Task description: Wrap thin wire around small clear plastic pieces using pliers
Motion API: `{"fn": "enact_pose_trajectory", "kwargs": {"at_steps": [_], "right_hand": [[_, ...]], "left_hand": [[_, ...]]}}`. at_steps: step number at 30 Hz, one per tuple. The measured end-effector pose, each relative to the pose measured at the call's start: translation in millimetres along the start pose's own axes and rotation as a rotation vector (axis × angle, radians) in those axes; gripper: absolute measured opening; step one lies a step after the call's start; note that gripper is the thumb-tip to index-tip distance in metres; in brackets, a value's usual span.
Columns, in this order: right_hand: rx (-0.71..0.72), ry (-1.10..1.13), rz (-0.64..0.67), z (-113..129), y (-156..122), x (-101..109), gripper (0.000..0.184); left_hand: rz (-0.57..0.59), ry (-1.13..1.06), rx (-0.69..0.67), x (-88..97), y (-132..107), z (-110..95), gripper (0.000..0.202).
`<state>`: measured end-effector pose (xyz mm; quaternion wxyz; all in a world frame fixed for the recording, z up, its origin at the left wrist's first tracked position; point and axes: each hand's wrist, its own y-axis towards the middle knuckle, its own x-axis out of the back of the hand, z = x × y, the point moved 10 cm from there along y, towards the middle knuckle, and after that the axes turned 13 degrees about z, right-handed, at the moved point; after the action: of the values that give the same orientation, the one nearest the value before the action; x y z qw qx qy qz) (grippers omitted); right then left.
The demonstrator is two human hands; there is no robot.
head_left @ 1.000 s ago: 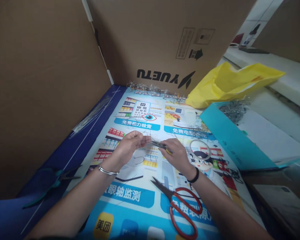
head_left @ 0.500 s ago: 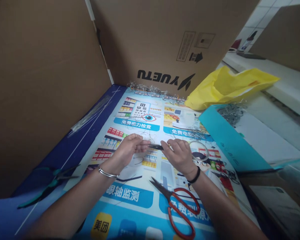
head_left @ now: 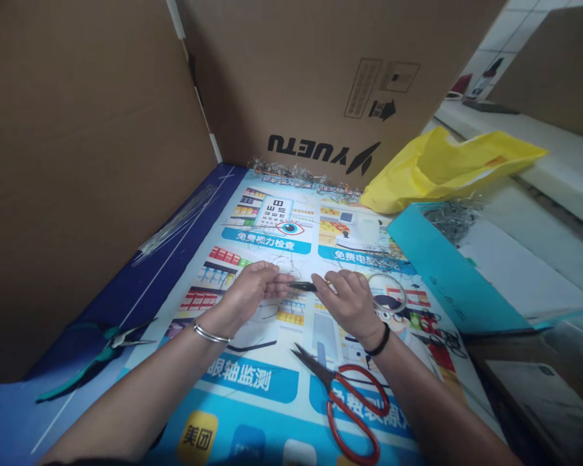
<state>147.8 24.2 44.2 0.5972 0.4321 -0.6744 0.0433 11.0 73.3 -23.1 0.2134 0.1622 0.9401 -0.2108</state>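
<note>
My right hand is closed round a slim black tool, whose pointed nose looks like plier jaws; its handle is hidden in my palm. The tip points left and meets the fingertips of my left hand. My left thumb and fingers are pinched together at that tip; what lies between them is too small to make out. Thin wire strands show just beyond the hands. Nearer to me, red-handled scissors lie on the printed poster sheet, blades pointing away and to the left.
Teal-handled pliers lie open at the left, beside a bundle of thin clear strips. Cardboard walls stand behind and left. At the right are a turquoise box with tangled wire pieces, a yellow bag and a ring coil.
Both hands stay almost in place, the black tool still touching the left fingertips. The view has shifted very slightly; nothing else visibly moved.
</note>
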Motion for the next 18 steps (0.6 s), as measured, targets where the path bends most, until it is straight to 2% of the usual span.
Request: {"fn": "enact_pose_trajectory", "kwargs": {"at_steps": [18], "right_hand": [[-0.001,0.073,0.060,-2.9,3.4,-1.7,0.024]], "left_hand": [[0.023,0.024,-0.021,0.9,1.6,0.6,0.012]]}}
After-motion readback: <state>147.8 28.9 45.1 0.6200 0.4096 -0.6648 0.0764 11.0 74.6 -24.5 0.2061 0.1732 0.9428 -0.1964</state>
